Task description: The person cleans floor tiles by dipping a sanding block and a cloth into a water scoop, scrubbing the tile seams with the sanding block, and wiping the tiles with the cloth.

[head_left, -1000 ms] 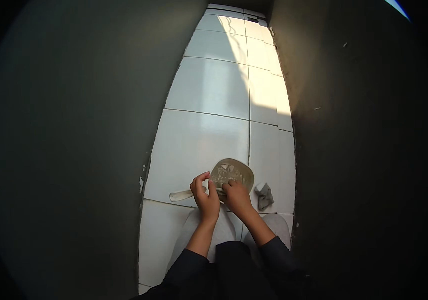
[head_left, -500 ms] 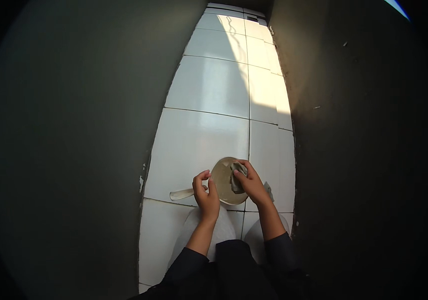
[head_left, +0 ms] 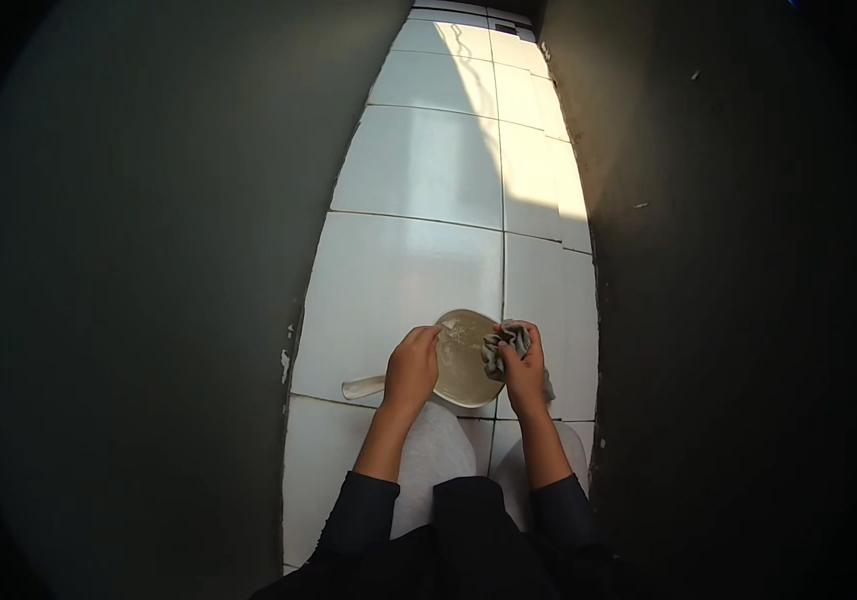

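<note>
two dark, matte walls, the left wall [head_left: 168, 250] and the right wall [head_left: 738, 280], close in a narrow passage, paint chipped along their lower edges. between them runs a floor [head_left: 398, 160] of glossy white tiles with thin dark joints; a slanting patch of sunlight [head_left: 538, 180] brightens its far right part. dark sleeves [head_left: 363, 505] and pale grey trousers [head_left: 433, 465] show at the bottom. on the tiles, before the knees, sits a shallow pan [head_left: 463, 385], rounded-square, dull beige inside, its pale handle [head_left: 363, 387] pointing left. the left hand [head_left: 411, 368] is at the pan's left rim, fingers bent together; whether they grip it i cannot tell. the right hand [head_left: 523, 370] grips a soft, crumpled grey-green cloth [head_left: 504, 345] at the pan's right rim. whitish flecks [head_left: 451, 324] mark the pan's inside near the left fingertips.
</note>
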A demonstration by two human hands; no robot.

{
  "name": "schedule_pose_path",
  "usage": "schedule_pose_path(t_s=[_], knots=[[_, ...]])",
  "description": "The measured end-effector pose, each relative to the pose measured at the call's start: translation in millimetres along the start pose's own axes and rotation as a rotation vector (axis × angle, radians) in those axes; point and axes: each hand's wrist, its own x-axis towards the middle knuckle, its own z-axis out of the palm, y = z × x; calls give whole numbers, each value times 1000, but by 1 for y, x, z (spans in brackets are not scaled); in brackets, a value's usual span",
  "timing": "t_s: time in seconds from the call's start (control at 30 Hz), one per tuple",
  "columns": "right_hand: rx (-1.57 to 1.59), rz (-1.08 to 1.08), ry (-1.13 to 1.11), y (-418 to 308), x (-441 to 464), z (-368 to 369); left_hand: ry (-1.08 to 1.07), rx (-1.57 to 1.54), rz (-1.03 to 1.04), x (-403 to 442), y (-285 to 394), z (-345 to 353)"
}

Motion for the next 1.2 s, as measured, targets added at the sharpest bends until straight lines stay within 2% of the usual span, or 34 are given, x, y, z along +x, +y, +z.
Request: schedule_pose_path(t_s=[0.03, 0.07, 0.13, 0.17, 0.23, 0.37, 0.47, 0.53, 0.57, 0.63, 0.73, 0.83, 1.0, 1.13, 1.2], knots=[[0, 1, 3, 5, 0, -3, -113, 172, 68, 3, -1, 3], [-5, -22, 23, 10, 0, -6, -117, 172, 68, 6, -3, 12], [-12, -42, 47, 16, 0, -10, -34, 584, 487, 12, -8, 35], [-35, -51, 65, 18, -1, -10, -37, 582, 487, 14, -11, 43], [-58, -58, 87, 18, -1, -10, -81, 857, 572, 19, -18, 56], [-4, -37, 120, 14, 0, -6, -242, 1004, 506, 25, -30, 65], [125, 17, 160, 15, 2, -7, -350, 915, 417, 28, -22, 53], [177, 42, 167, 15, 3, -10, -454, 585, 252, 28, -10, 39], [276, 64, 173, 13, 3, -11, -456, 585, 251, 27, -6, 35], [373, 84, 179, 10, 4, -11, -399, 257, 227, 28, 1, 29], [403, 104, 204, 6, 4, -9, -300, 202, 257, 30, 15, 23], [340, 89, 174, 2, 3, -4, -290, 71, 140, 37, 32, -2], [-124, 54, -22, -14, -4, 11, -268, -21, 24, 32, 24, -44], [-3, 64, -162, 4, 0, 12, -315, -87, 5, 16, 8, -45], [-44, -38, -173, 12, 1, 13, -296, -85, 28, 12, 13, -34]])
